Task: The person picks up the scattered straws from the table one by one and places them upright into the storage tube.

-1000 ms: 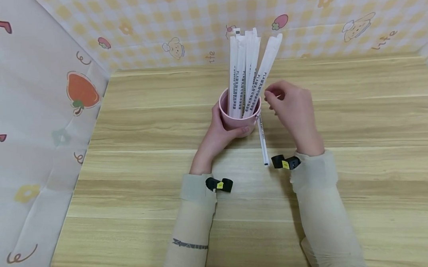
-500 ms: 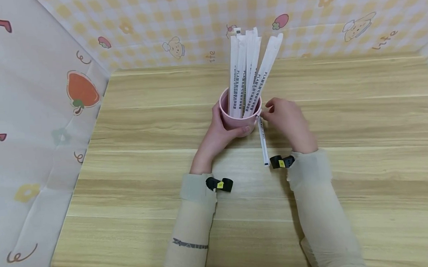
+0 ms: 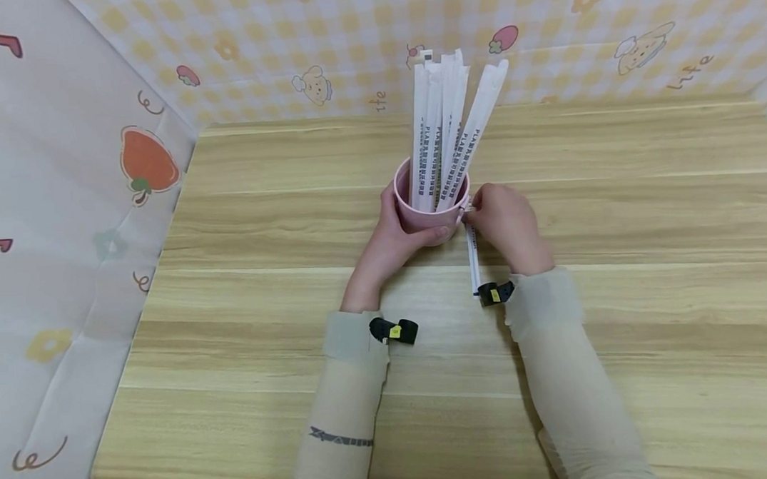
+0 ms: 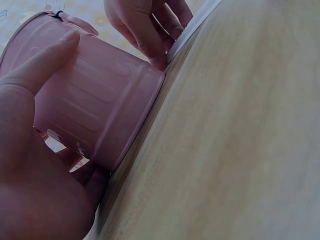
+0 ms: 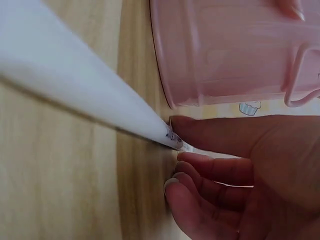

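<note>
A pink bucket (image 3: 429, 220) with small side handles stands on the table. My left hand (image 3: 393, 239) grips it from the left, the thumb along its front wall, as the left wrist view also shows. Several straws in white printed paper wrappers (image 3: 441, 126) stick up out of the bucket, one bundle leaning right. A single wrapped straw (image 3: 474, 260) lies on the tabletop just right of the bucket. My right hand (image 3: 508, 223) pinches its far end; in the right wrist view thumb and fingers lie on either side of the straw (image 5: 80, 80).
The wooden table (image 3: 266, 345) runs up to a yellow-checked wall covering (image 3: 349, 48) at the back. A white patterned sheet (image 3: 70, 282) hangs along the left side. Each wrist bears a small black camera, the right one (image 3: 495, 293) close by the loose straw's near end.
My right hand has come down and left from beside the bucket's rim to the far end of the loose straw, which it now pinches. The left hand and bucket have stayed in place.
</note>
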Demonstrator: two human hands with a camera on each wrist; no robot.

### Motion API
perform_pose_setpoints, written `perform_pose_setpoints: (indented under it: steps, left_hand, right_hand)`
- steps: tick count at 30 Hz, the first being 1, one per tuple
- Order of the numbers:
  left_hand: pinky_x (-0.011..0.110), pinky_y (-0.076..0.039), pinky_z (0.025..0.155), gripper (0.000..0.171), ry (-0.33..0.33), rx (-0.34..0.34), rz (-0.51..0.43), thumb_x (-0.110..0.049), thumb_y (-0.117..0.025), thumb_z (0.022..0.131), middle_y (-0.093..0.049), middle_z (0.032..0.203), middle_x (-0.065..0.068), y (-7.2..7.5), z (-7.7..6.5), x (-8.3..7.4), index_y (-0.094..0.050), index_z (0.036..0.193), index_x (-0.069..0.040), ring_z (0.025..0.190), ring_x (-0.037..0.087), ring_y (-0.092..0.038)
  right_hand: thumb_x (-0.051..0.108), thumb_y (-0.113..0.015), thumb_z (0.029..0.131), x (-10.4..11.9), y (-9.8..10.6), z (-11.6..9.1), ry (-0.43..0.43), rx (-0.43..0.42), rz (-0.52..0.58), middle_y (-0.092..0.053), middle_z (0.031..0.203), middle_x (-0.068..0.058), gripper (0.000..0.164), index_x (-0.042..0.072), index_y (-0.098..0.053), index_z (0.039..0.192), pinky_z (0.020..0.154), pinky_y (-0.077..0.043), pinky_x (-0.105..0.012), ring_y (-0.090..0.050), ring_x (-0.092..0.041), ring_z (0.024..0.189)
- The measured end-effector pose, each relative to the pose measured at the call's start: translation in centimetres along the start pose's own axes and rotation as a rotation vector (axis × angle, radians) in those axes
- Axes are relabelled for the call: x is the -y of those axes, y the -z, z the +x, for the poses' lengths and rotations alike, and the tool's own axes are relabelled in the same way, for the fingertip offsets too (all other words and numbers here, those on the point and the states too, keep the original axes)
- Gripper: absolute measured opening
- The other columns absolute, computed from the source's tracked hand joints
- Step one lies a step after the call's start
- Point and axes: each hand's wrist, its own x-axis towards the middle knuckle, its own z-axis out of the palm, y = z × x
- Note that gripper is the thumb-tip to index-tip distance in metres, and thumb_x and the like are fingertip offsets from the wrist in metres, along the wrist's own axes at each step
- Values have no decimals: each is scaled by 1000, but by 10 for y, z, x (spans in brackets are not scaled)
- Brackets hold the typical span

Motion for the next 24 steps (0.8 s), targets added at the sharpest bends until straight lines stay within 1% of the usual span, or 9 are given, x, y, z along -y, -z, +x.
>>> perform_pose_setpoints:
  steps: [3,8,13,19,24]
  left_hand:
    - [32,-23,102,103,5,-3,4,-20,-79,67,-23,140,-7,0,0,-1,-7,140,-31,124,7,-26]
    - [34,-22,103,104,30,-14,30,-21,-79,67,-22,142,-4,-1,-2,-4,-7,141,-27,126,9,-25]
    - [35,-22,103,104,22,-15,28,-20,-79,67,-22,142,-4,-1,-2,-5,-7,141,-26,126,9,-25]
    - [34,-22,103,104,19,-15,22,-19,-79,67,-22,142,-5,-1,-3,-6,-6,141,-29,126,8,-25]
    - [34,-21,103,103,17,-17,26,-19,-79,67,-21,143,-5,-1,-3,-6,-7,141,-31,126,7,-24]
  right_hand:
    - [24,-60,83,-1,-1,-1,-18,-2,-4,-54,65,-9,22,5,-62,73,48,-37,-32,-48,-24,58]
    - [24,-60,83,-1,0,-1,-37,-1,-10,-50,57,-6,26,6,-61,64,45,-35,-31,-46,-23,54]
    - [24,-57,82,-1,1,-1,-42,-4,-39,-45,52,-4,31,7,-55,56,43,-33,-32,-44,-22,51]
    - [23,-55,78,-1,2,-3,-72,11,-63,-42,50,-3,30,8,-50,53,40,-32,-32,-43,-22,49]
    - [23,-53,77,-2,3,-4,-60,12,-75,-41,50,-3,30,9,-47,52,39,-32,-33,-42,-22,49]
